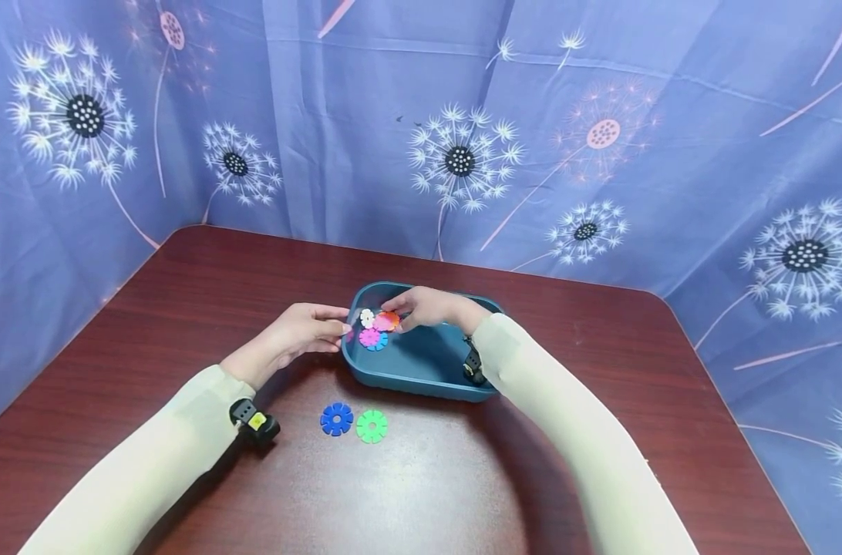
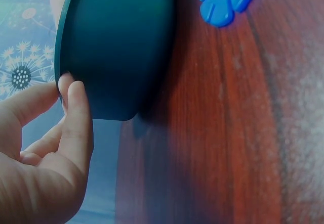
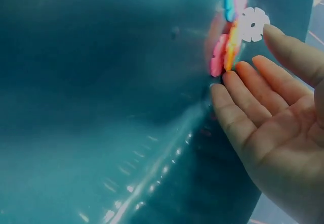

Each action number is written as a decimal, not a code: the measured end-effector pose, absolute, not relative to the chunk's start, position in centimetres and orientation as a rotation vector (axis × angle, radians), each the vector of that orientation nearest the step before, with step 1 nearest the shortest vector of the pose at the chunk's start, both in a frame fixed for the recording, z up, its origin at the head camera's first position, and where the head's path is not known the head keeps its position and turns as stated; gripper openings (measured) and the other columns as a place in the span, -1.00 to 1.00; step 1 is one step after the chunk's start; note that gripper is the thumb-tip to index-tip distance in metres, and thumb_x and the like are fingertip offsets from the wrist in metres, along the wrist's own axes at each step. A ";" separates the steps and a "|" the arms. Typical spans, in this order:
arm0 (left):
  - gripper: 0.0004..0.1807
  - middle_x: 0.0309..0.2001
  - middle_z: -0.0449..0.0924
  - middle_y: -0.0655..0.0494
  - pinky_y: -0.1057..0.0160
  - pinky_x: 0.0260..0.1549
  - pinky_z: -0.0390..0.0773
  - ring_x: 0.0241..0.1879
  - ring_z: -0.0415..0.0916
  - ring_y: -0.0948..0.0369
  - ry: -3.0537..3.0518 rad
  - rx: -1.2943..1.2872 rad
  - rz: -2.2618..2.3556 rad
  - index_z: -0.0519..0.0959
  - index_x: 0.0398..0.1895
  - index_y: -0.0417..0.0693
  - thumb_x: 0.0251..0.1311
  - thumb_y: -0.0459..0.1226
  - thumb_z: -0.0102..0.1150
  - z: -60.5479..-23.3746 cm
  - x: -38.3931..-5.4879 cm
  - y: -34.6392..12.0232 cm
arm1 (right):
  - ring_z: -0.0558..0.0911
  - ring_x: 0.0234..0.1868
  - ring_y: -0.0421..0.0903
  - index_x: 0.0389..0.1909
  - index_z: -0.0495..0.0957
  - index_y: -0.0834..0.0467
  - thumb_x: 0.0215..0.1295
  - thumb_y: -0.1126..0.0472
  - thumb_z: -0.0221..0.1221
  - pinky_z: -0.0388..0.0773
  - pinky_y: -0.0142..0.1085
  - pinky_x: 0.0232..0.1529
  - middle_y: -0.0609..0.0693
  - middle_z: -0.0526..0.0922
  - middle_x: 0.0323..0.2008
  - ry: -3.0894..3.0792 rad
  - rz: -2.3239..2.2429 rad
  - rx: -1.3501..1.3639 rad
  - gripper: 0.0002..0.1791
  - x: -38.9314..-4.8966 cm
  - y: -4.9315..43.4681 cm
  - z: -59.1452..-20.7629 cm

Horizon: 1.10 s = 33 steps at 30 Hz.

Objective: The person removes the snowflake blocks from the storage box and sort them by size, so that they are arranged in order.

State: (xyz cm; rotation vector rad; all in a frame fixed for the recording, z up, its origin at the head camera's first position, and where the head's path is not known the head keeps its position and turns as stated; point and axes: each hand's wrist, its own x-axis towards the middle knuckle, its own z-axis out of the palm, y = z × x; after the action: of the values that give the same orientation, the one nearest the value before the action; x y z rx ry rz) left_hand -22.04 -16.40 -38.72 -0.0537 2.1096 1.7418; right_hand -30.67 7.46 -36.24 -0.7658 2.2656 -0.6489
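Observation:
A dark teal plastic bin (image 1: 421, 381) stands on the table. At its left end my left hand (image 1: 308, 331) pinches the rim, the thumb (image 2: 77, 100) on the outer wall in the left wrist view. My right hand (image 1: 428, 306) reaches into the bin with fingers fairly straight, their tips beside an orange snowflake disc (image 1: 391, 321) and a pink one (image 3: 218, 56); whether they touch is hard to tell. Around them at the bin's left end are a white snowflake disc (image 1: 367, 318), a magenta one (image 1: 368, 338) and a light blue one (image 1: 379, 344).
In front of the bin, a dark blue snowflake disc (image 1: 336, 419) and a green one (image 1: 372, 426) lie flat on the reddish-brown wooden table (image 1: 421, 493). A blue curtain (image 1: 365, 154) with dandelion prints hangs behind the table and at both sides.

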 end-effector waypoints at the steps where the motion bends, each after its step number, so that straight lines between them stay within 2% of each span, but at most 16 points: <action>1: -0.41 -0.26 0.70 0.01 0.40 -0.23 0.76 -0.40 0.63 0.34 2.112 -0.053 1.741 0.36 0.44 -0.37 0.39 -0.34 0.19 -38.7 -22.0 -16.4 | 0.47 0.46 0.11 0.47 0.37 0.20 0.40 0.32 0.23 0.50 -0.08 0.45 0.18 0.46 0.44 2.265 -0.643 -0.766 -0.37 -30.7 7.4 -36.4; 4: -0.41 -0.27 0.70 0.01 0.39 -0.24 0.76 -0.41 0.64 0.34 2.110 -0.054 1.742 0.36 0.44 -0.37 0.39 -0.34 0.20 -38.7 -22.1 -16.3 | 0.57 0.34 0.09 0.44 0.41 0.22 0.40 0.31 0.24 0.57 -0.14 0.38 0.19 0.53 0.37 2.278 -0.625 -0.782 -0.41 -30.7 7.2 -36.7; 7: -0.41 -0.30 0.70 0.05 0.40 -0.25 0.76 -0.42 0.63 0.34 2.106 -0.058 1.746 0.37 0.43 -0.38 0.38 -0.35 0.19 -38.6 -22.0 -16.3 | 0.65 0.13 0.03 0.39 0.47 0.22 0.37 0.30 0.28 0.65 -0.20 0.27 0.19 0.63 0.25 2.313 -0.614 -0.806 -0.43 -30.6 7.1 -37.1; 12: -0.43 -0.33 0.69 0.08 0.39 -0.25 0.76 -0.42 0.62 0.34 2.110 -0.070 1.742 0.37 0.42 -0.38 0.39 -0.36 0.18 -38.5 -21.9 -16.3 | 0.59 -0.12 -0.09 0.30 0.57 0.21 0.29 0.25 0.37 0.67 -0.36 -0.01 0.15 0.69 0.05 2.379 -0.578 -0.855 -0.46 -30.3 6.6 -37.9; 17: -0.42 -0.24 0.71 0.00 0.37 -0.21 0.77 -0.40 0.64 0.34 2.125 -0.073 1.722 0.37 0.43 -0.36 0.40 -0.34 0.19 -38.4 -21.9 -16.3 | 0.59 -0.15 -0.09 0.17 0.64 0.23 0.27 0.23 0.39 0.66 -0.36 -0.05 0.14 0.72 -0.05 2.444 -0.524 -0.870 -0.55 -30.1 6.2 -38.3; 24: -0.43 -0.28 0.71 0.03 0.39 -0.23 0.77 -0.41 0.63 0.34 2.117 -0.060 1.734 0.38 0.42 -0.36 0.39 -0.35 0.19 -38.6 -22.0 -16.3 | 0.67 -0.05 0.00 0.15 0.66 0.27 0.33 0.33 0.31 0.72 -0.26 0.09 0.18 0.75 0.03 2.543 -0.571 -0.860 -0.63 -30.0 6.5 -37.9; 33: -0.43 -0.30 0.69 0.05 0.39 -0.24 0.76 -0.42 0.62 0.34 2.108 -0.067 1.743 0.37 0.43 -0.38 0.39 -0.37 0.18 -38.6 -22.1 -16.4 | 0.75 -0.19 -0.04 0.17 0.67 0.23 0.38 0.34 0.26 0.77 -0.33 -0.06 0.20 0.74 0.05 2.562 -0.658 -0.787 -0.65 -30.0 7.2 -37.4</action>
State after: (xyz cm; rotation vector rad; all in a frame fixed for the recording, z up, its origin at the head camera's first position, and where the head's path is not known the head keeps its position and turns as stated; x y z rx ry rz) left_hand -22.06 -16.35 -38.62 -0.0670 2.1079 1.7434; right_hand -30.03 7.17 -37.37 -0.7871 2.5624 -0.6578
